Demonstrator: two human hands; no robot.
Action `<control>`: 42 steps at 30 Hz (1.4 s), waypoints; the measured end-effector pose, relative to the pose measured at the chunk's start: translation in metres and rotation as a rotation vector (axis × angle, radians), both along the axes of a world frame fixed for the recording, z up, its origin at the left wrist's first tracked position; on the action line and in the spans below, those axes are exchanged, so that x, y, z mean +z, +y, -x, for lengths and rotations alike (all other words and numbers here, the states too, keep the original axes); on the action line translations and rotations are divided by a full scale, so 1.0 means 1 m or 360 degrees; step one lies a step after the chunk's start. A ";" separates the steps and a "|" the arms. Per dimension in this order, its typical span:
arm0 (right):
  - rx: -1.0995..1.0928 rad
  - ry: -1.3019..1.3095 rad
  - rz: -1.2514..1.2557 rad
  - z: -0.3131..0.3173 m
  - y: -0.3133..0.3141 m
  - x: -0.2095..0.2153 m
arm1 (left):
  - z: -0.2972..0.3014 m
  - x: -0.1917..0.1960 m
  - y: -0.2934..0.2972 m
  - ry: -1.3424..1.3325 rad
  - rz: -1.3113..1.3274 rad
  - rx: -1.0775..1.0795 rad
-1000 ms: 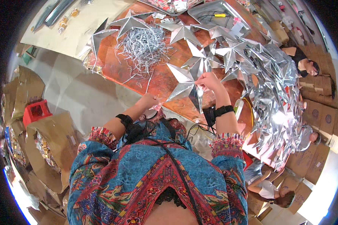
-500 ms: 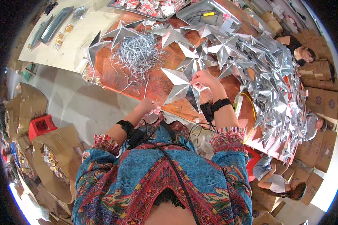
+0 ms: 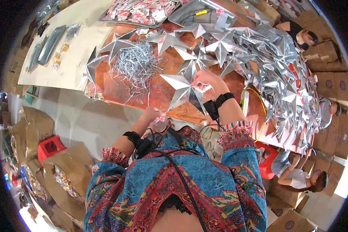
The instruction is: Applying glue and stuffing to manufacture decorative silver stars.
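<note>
At the table (image 3: 181,114), the right hand (image 3: 205,81) pinches a silver star (image 3: 178,82), best held lightly; whether the left hand (image 3: 154,114) grips anything is unclear.

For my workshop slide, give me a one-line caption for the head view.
Right hand holds a silver star, left hand nearby, near tangled silver cord and heaped stars on a reddish table.

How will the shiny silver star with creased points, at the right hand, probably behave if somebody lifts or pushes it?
The shiny silver star with creased points is probably fairly stiff, since its points keep their ridges without drooping. It is likely light, because the right hand seems to hold it by a pinch. Its smooth-looking faces may be slippery.
</note>
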State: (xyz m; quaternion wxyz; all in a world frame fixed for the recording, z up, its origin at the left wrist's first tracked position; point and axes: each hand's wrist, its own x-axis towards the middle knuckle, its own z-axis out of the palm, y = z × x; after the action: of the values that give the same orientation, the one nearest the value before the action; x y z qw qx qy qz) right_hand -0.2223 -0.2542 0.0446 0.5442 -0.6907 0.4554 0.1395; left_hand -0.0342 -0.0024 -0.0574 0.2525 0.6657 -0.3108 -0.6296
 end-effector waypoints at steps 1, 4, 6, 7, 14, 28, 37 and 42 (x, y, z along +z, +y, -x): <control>0.0000 -0.0017 0.0017 0.000 0.000 0.000 | -0.001 0.001 0.001 0.0072 0.0010 0.0039; -0.0032 0.0005 0.0006 0.001 0.001 0.000 | -0.002 0.005 0.002 0.0224 0.0046 0.0102; -0.0054 -0.0020 -0.0055 0.002 -0.001 -0.001 | -0.002 0.006 0.002 0.0305 0.0070 0.0128; -0.0060 -0.0055 -0.0136 0.002 -0.001 -0.002 | -0.002 0.006 0.002 0.0300 0.0063 0.0131; -0.0287 -0.0125 -0.0419 0.007 -0.004 0.000 | -0.005 -0.009 0.003 0.0344 0.0168 0.0174; -0.1113 -0.1011 0.0903 0.070 0.074 -0.015 | 0.048 0.089 -0.061 -0.1277 0.1470 0.0069; -0.1179 -0.0908 0.0565 0.093 0.131 -0.045 | 0.060 0.071 -0.083 -0.1147 0.1377 -0.0045; -0.1169 -0.0848 0.0518 0.091 0.139 -0.049 | 0.059 0.065 -0.088 -0.0987 0.1374 0.0141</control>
State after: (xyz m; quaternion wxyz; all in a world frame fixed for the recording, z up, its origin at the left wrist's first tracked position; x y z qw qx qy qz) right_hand -0.3130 -0.1157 -0.0043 0.5401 -0.5720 0.5299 -0.3167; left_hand -0.0934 -0.0900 0.0074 0.4261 0.6687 -0.5732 -0.2069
